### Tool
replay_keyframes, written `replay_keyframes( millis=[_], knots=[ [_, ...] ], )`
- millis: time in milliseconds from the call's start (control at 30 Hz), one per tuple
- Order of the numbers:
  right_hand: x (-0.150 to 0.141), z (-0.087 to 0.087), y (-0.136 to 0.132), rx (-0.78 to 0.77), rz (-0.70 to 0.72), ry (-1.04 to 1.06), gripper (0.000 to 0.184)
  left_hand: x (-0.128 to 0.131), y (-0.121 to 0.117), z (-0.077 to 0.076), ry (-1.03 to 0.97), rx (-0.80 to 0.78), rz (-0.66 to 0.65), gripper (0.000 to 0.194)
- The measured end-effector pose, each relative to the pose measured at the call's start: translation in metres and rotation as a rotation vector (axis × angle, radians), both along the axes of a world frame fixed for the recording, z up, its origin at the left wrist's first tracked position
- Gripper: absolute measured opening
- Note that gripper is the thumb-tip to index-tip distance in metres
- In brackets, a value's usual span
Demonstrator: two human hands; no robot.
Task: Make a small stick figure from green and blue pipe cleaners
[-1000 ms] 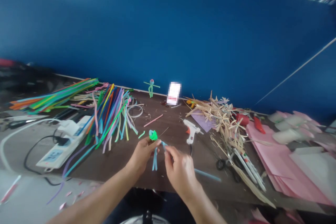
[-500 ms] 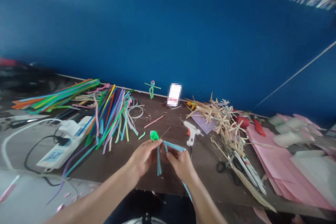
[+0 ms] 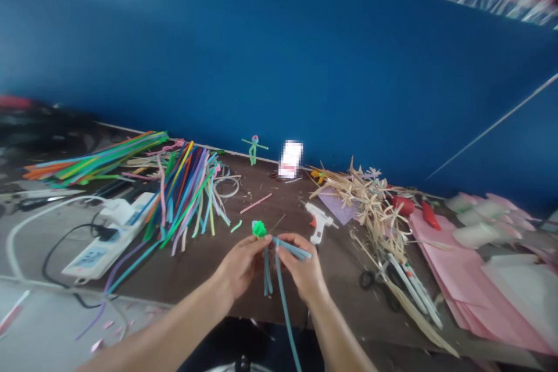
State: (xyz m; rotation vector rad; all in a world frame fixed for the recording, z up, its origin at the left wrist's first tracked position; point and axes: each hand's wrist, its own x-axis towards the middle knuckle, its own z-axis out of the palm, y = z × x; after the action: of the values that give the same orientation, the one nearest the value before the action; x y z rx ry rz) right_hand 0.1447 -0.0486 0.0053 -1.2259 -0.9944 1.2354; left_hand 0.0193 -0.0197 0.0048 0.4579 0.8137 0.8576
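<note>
Close to the table's front edge, my left hand (image 3: pixel 241 263) is closed on a small figure of bent pipe cleaners, just below its green, coiled head end (image 3: pixel 258 228). Light-blue pipe cleaner limbs stick out of the figure, one bundle pointing down and another (image 3: pixel 293 249) to the right. My right hand (image 3: pixel 302 267) pinches a long light-blue pipe cleaner (image 3: pixel 286 314) beside the figure; its loose end hangs down past the table edge. The exact spot where it meets the figure is hidden by my fingers.
A white glue gun (image 3: pixel 319 222) lies right of my hands. Left are a bunch of coloured pipe cleaners (image 3: pixel 183 192) and a power strip (image 3: pixel 93 253). A small green figure (image 3: pixel 253 150) stands at the back. Dried-straw flowers (image 3: pixel 370 186), scissors (image 3: pixel 367 279) and pink sheets (image 3: pixel 462 279) lie right.
The long pipe cleaner's loose end has swung from beneath my right wrist to between my hands. My right hand's fingers have shifted around the right-pointing limbs.
</note>
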Motion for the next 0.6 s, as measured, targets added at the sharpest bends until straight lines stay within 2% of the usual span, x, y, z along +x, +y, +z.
replay_keyframes(
  millis=[167, 367, 600],
  knots=[
    [0.0, -0.005, 0.001, -0.054, -0.037, 0.051, 0.022, 0.005, -0.005, 0.003, -0.026, -0.044, 0.023, 0.01],
    [-0.001, -0.003, 0.005, 0.007, -0.057, 0.048, 0.015, 0.006, -0.004, 0.006, -0.048, -0.206, 0.031, 0.01],
    [-0.002, 0.002, 0.012, -0.035, -0.077, 0.065, 0.019, 0.007, -0.008, 0.009, -0.063, -0.055, -0.013, 0.009]
  ],
)
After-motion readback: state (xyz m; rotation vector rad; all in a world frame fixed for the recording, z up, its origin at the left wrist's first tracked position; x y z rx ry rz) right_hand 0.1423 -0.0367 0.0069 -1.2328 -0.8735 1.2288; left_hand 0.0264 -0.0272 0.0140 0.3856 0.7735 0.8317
